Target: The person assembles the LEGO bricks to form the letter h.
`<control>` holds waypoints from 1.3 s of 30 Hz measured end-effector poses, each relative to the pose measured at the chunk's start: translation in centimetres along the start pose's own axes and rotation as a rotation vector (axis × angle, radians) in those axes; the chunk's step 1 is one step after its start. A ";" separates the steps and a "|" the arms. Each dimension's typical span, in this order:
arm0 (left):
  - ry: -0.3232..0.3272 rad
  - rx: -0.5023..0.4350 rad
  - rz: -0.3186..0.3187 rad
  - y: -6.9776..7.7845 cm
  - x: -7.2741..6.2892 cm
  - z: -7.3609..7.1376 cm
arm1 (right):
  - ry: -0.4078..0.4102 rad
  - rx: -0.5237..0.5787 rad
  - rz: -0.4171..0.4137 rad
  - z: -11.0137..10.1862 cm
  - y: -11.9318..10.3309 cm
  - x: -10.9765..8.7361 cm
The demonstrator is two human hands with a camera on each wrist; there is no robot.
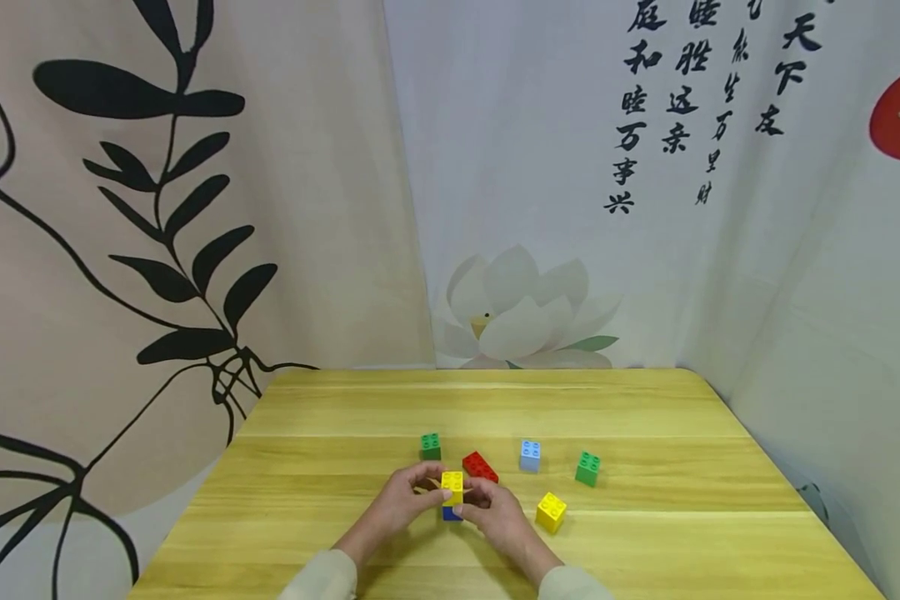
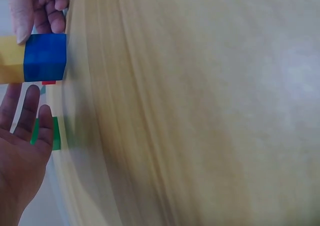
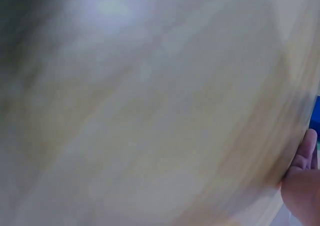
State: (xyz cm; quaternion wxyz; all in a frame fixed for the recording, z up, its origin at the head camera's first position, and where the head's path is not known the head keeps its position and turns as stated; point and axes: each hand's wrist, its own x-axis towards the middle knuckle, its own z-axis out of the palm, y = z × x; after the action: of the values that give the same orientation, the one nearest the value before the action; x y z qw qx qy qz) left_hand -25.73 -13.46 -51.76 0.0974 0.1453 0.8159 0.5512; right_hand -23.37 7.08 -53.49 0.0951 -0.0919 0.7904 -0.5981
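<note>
Tbl (image 1: 292,492): light wood; far edge straight, meets the curtain (image 1: 330,250), far R corner rounded. Side edges spread outward twd near; near edge cut off by the head view. Stack is approx mid L-R, well apart from both side edges. Room to move: wood runs wide L of L hand (image 1: 405,497), also wide far R. Tighter on the far side of the hands, w/ bricks close: red brick (image 1: 480,467) just beyond R hand (image 1: 497,510), far-L green brick (image 1: 431,447) just beyond L fingers. Loose yellow brick (image 1: 551,512) sits R of R hand, near it but apart. Lt-blue brick (image 1: 530,456) & R green brick (image 1: 588,469) lie farther R & far, w/ wood btwn them.

Held pc: upper yellow brick (image 1: 452,482) on dark blue brick (image 1: 452,514), btwn the two hands. Yellow is glossy, studs up, approx upright; blue sits flush under it, sides plain & smooth in L wrist view. Can't tell if blue's base touches tbl.

Grip: both narrow, on the stack. L hand pinches yellow from L, thumb on near side, other fingers partly hidden. R hand pinches from R, thumb tip at yellow/blue seam. R wrist view blurry, just part of hand & a bit of blue at R edge.
</note>
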 end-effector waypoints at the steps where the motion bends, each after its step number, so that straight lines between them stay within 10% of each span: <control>1: -0.001 -0.001 -0.001 0.0 0.1 0.0 | 0.002 0.000 0.003 0.0 0.0 0.0; 39: 0.015 0.052 0.027 0.5 -0.2 -1.1 | 0.026 0.027 0.028 0.1 -0.4 -0.3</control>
State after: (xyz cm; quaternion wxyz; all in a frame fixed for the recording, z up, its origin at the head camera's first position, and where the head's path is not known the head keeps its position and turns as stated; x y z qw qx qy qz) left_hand -25.85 -14.28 -50.92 0.0797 0.1547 0.8286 0.5321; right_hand -23.07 6.93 -53.14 0.0946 -0.0719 0.7848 -0.6082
